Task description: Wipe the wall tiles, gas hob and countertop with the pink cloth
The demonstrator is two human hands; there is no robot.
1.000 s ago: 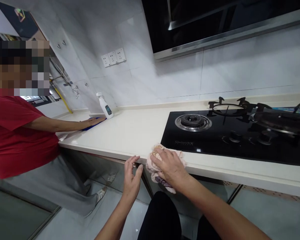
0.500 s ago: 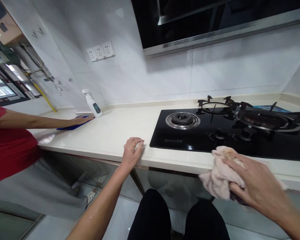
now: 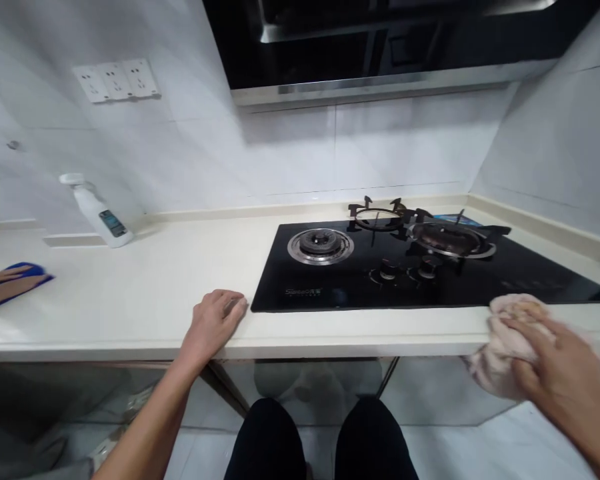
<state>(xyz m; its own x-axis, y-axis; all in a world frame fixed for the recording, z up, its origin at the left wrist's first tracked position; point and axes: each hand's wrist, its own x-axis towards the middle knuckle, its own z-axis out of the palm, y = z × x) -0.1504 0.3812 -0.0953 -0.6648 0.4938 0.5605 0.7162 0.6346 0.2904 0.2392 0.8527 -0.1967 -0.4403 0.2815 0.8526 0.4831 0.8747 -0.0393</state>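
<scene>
My right hand (image 3: 565, 363) grips a crumpled pale pink cloth (image 3: 505, 340) at the front edge of the counter, before the right part of the gas stove (image 3: 350, 280). Part of the cloth hangs over the edge. My left hand (image 3: 215, 320) rests on the white countertop (image 3: 170, 273) just left of the stove's front corner. Its fingers are loosely bent, thumb apart, holding nothing. On the stove, the left burner (image 3: 320, 244) has no pan support over it. A black pan support (image 3: 377, 217) sits at the back and another (image 3: 445, 239) lies on the right.
At the far left, another person's hand (image 3: 5, 283) presses a blue cloth (image 3: 30, 270) on the counter. A white spray bottle (image 3: 100, 217) stands near the wall below the sockets (image 3: 116, 80). A black range hood (image 3: 380, 53) overhangs the stove.
My view has swung to the right. My right hand has moved the pink cloth rightward along the counter's front edge. My left hand stays beside the stove's corner.
</scene>
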